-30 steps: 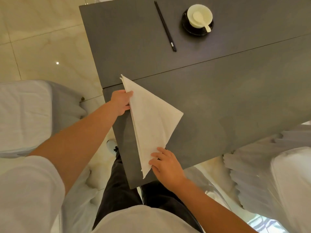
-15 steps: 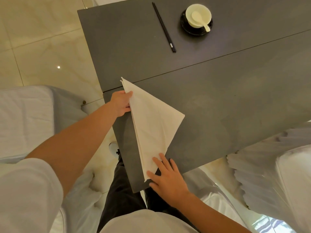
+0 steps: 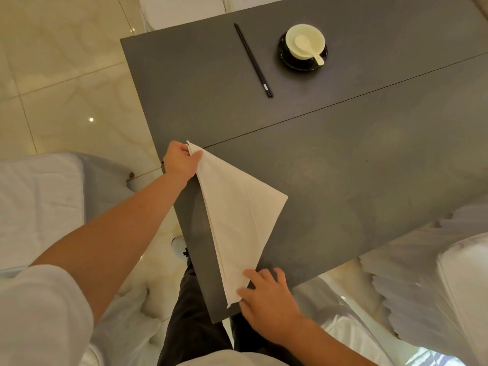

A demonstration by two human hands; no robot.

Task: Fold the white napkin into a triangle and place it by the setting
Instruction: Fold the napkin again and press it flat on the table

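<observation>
**Reader:** Where was the napkin, and what shape was it in?

**Describer:** The white napkin point(image 3: 237, 220) lay already folded into a long triangle on the near corner of a dark grey table point(image 3: 356, 180). Taking the middle of the picture as the clock's centre, it ran from a far tip at about 10 o'clock down to a near tip at about 6 o'clock, with its third corner pointing toward 3 o'clock.

**Reader:** And the hands?

**Describer:** The left hand point(image 3: 182, 162) was closed on the far tip, thumb on top and fingers curled beneath, pinching the cloth at the table's left edge. The right hand point(image 3: 266, 299) rested open beside the near tip, fingers spread and flat; its thumb touched the napkin's edge, but it gripped nothing.

**Reader:** Where was the setting?

**Describer:** Far off at about 1 o'clock: a black saucer point(image 3: 302, 59) holding a pale bowl point(image 3: 305, 40) with a spoon point(image 3: 307, 48) in it. A pair of dark chopsticks point(image 3: 253, 60) lay just to its left, at about 12 o'clock. The napkin was well apart from all of these.

**Reader:** So how much was done?

**Describer:** The fold looked complete, judging by the clean edges. What seemed left was lifting the triangle and carrying it up the table to lie by the setting.
</observation>
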